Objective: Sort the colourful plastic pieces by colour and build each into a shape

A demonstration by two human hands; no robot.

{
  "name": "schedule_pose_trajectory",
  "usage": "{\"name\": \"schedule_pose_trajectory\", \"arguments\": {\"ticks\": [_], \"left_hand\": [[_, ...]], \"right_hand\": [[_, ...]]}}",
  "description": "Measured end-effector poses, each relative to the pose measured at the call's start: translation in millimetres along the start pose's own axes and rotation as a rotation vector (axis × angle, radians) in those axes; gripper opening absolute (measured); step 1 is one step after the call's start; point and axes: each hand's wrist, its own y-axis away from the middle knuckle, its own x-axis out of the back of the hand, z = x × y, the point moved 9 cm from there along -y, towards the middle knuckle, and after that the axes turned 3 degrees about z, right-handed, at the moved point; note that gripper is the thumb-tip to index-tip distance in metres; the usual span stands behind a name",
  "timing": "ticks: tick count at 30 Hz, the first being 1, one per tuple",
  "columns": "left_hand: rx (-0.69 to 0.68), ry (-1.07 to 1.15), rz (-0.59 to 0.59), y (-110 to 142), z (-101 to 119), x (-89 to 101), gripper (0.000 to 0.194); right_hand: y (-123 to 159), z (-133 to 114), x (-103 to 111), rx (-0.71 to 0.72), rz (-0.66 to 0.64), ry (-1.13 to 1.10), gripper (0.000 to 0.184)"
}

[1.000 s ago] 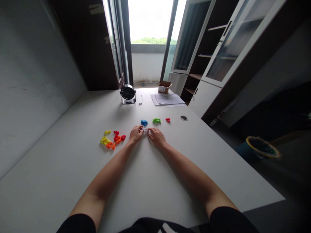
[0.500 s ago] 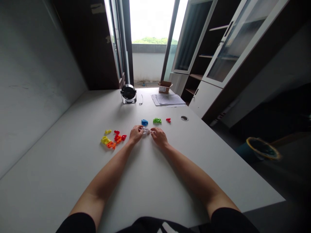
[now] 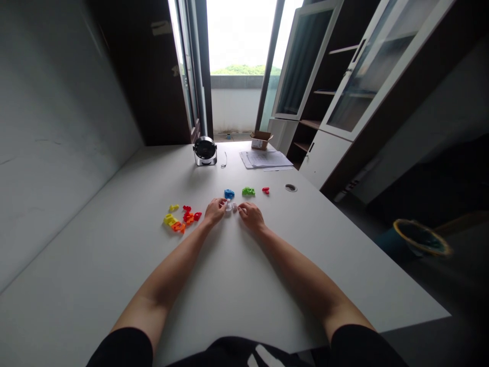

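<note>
Both my hands rest on the white table, close together. My left hand and my right hand each pinch a small white plastic piece that lies between their fingertips. A blue piece sits just beyond the hands. Further right lie a green piece and a small red piece. A loose pile of yellow, orange and red pieces lies to the left of my left hand.
A small black desk fan, a stack of papers and a little cardboard box stand at the table's far end. A cable hole is on the right. Glass-door cabinets and a bin stand right of the table.
My hands stay together on the white piece, the fingers shifting slightly. The camera has tilted a little, so everything sits slightly lower and to the right in the view.
</note>
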Motion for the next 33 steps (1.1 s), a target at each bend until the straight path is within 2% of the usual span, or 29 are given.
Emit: {"name": "schedule_pose_trajectory", "arguments": {"ticks": [7, 12, 15, 19, 21, 24, 28, 33], "left_hand": [[-0.029, 0.008, -0.043, 1, 7, 2.0, 0.023], [-0.034, 0.002, -0.036, 8, 7, 13.3, 0.026], [-0.081, -0.072, -0.025, 16, 9, 30.3, 0.026], [-0.147, -0.303, 0.059, 31, 10, 69.9, 0.026], [-0.135, -0.429, 0.086, 41, 7, 88.1, 0.025], [-0.09, -0.599, 0.067, 54, 2, 102.7, 0.023], [-0.076, -0.747, 0.055, 68, 1, 104.8, 0.022], [-0.112, -0.749, 0.044, 71, 8, 90.4, 0.019]], "right_hand": [[2, -2, 3, 0.039, 0.033, -0.018, 0.017], [5, -10, 1, 0.112, 0.009, -0.051, 0.018], [7, -16, 0, 0.146, -0.013, -0.064, 0.019], [8, -25, -1, 0.182, -0.031, -0.108, 0.021], [10, -30, -3, 0.192, -0.049, -0.13, 0.022], [13, -38, -10, 0.216, -0.096, -0.14, 0.019], [16, -45, -17, 0.256, -0.15, -0.134, 0.017], [15, -43, -18, 0.255, -0.166, -0.147, 0.017]]}}
